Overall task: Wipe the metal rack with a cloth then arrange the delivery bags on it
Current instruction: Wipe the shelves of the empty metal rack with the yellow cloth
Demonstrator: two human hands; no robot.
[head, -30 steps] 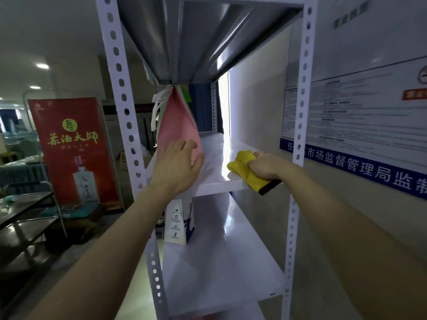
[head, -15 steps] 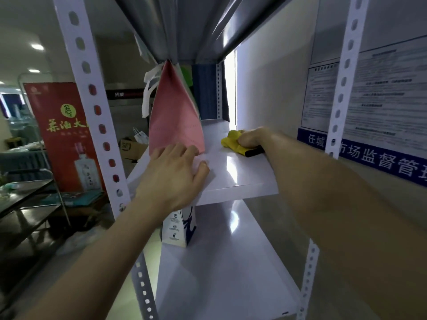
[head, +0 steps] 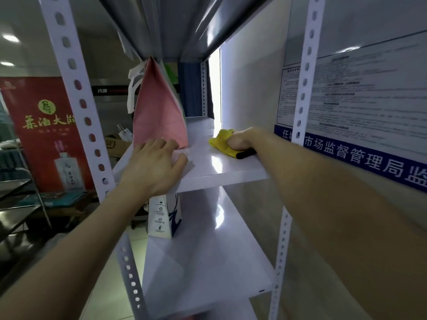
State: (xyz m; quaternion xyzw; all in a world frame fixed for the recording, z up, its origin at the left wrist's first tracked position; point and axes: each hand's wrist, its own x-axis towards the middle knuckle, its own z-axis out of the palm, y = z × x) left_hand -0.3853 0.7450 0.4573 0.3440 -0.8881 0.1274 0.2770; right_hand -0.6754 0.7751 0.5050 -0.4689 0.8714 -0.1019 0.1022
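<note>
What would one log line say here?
step: wipe shelf | right hand: grips cloth | left hand: on shelf, by pink bag

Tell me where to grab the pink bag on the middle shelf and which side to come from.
Take the pink bag by its white handles, reaching in from the open left side of the rack. The bag stands upright and tapers to a thin top close under the shelf above, so overhead room looks scarce, and the handles hang out leftward.
</note>
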